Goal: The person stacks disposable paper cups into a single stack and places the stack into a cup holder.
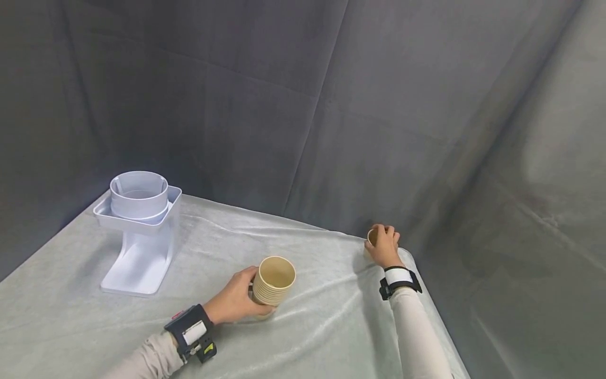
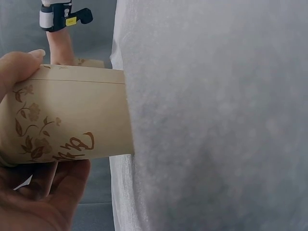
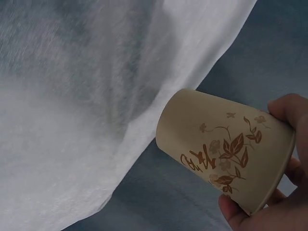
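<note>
My left hand (image 1: pixel 235 301) grips a stack of beige paper cups (image 1: pixel 273 287) near the middle of the table, thumb and fingers around its side. The stack stands upright with its open mouth up. In the left wrist view, the lowest paper cup (image 2: pixel 82 110) shows brown flowers and lettering. Out at the far right corner, my right hand (image 1: pixel 386 248) holds a single paper cup (image 3: pixel 216 149) by its rim end, fingers spread around it. That cup bears the same floral print, and my fingers cover most of it in the head view.
A white stand (image 1: pixel 137 268) with a tray-like top rises at the left, and a round white container (image 1: pixel 139 202) sits in that top. A wrinkled pale cloth (image 1: pixel 322 326) covers the table. Grey curtains (image 1: pixel 236 105) hang behind and to the right.
</note>
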The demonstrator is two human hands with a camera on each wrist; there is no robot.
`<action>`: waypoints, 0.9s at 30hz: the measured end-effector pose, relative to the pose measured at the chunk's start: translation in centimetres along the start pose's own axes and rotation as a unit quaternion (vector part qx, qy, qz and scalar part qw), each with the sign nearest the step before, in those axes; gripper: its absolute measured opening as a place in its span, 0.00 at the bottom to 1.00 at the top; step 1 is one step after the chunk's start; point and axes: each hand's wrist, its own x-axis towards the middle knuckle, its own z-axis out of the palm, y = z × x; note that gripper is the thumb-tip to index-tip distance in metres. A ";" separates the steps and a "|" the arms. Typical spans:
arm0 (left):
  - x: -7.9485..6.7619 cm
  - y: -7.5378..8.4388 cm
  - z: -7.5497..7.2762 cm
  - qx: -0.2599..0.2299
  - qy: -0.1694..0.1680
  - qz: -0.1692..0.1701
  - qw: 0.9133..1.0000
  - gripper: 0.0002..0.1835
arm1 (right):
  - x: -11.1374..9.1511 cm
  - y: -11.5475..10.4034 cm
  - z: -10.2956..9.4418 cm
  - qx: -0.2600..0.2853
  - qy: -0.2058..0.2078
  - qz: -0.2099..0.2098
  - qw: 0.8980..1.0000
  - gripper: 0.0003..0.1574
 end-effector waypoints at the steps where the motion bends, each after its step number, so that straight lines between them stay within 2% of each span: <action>1: 0.0 0.0 0.0 -0.002 0.000 -0.001 1.000 0.40 | -0.1 -0.2 -0.1 -0.002 0.004 -0.004 1.000 0.32; 15: 0.1 -0.5 -0.1 -0.012 -0.003 -0.005 1.000 0.40 | -2.6 -5.0 -1.4 0.003 0.061 -0.082 0.995 0.32; 27: 0.3 -0.7 -0.3 -0.009 0.003 -0.005 1.000 0.40 | -4.9 -9.8 -2.5 0.040 0.110 -0.156 0.981 0.29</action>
